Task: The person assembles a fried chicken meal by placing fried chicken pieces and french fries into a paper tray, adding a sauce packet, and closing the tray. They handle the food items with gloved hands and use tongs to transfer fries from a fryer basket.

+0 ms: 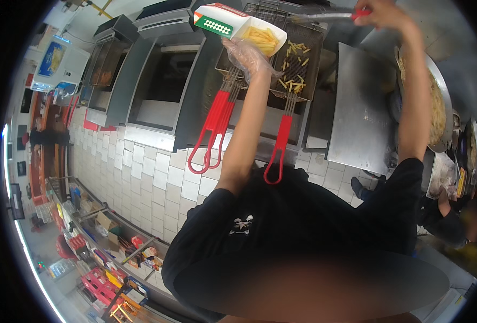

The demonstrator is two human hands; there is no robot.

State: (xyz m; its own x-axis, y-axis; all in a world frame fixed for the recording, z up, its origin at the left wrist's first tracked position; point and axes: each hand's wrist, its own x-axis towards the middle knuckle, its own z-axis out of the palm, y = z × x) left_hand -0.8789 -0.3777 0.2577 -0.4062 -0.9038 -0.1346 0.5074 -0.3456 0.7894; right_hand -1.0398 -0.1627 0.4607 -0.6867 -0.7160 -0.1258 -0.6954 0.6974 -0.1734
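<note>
My left hand [247,58], in a clear plastic glove, is closed on a white, green and red paper carton [222,22]. The carton is tilted, and french fries [261,40] show in its open end. Just to its right is a wire fryer basket [309,55] with loose fries scattered over its mesh. A red handle [282,141] runs from that basket toward me. At the upper right my right hand [386,15] grips metal tongs [330,17] by their red part; they reach left over the basket's far end, blurred by motion.
Red-handled baskets [217,116] rest left of the fries basket. Fryer wells [160,81] line the left. A steel counter [359,102] and a large round pan of food [437,102] stand right. Another person [446,218] works at far right. Packages fill a shelf [136,253] lower left.
</note>
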